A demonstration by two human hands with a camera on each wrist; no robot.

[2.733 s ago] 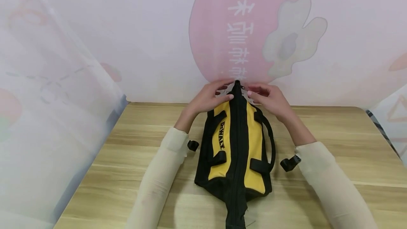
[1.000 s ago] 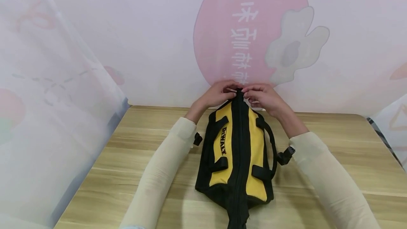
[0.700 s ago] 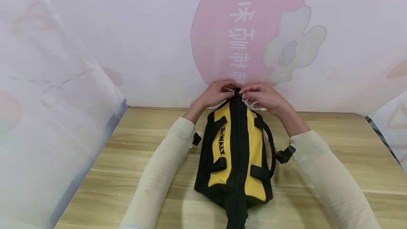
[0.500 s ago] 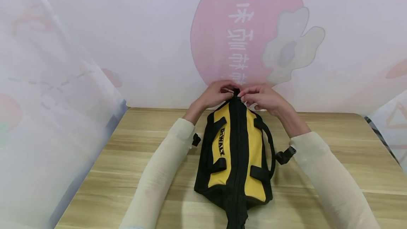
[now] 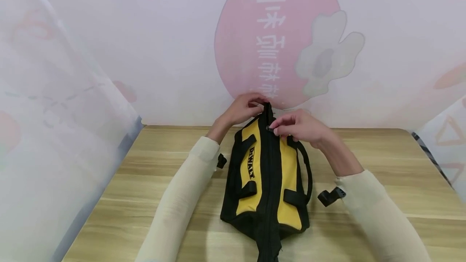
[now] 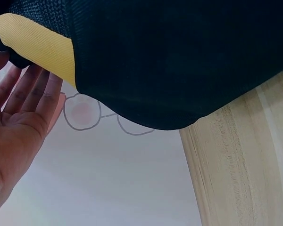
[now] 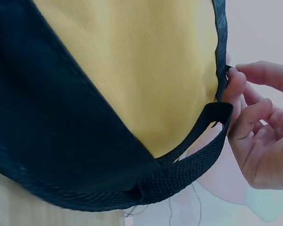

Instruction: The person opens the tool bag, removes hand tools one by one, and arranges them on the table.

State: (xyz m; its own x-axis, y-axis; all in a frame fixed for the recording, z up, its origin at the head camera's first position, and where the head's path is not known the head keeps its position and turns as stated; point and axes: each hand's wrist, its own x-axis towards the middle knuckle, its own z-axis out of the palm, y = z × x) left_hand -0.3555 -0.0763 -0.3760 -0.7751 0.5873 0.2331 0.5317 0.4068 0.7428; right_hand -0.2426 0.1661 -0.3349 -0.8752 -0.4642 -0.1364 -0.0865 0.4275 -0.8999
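Note:
A yellow and black tool bag marked DEWALT sits lengthwise on the table, its zipper running along the top. At the far end, my left hand pinches the black end tab between thumb and fingers. Closer along the seam, my right hand pinches the zipper pull. The right wrist view shows thumb and forefinger on that small dark pull, beside the webbing handle. In the left wrist view, the fingers of the left hand reach behind the bag's end.
The wood-grain table extends on both sides of the bag. A printed backdrop stands right behind the table's far edge, close to both hands. Black straps with small mounts hang by the sleeve cuffs.
My right hand first came to the far end tab beside the left hand, then drew the zipper pull a short way toward the near end. The left hand stays at the tab.

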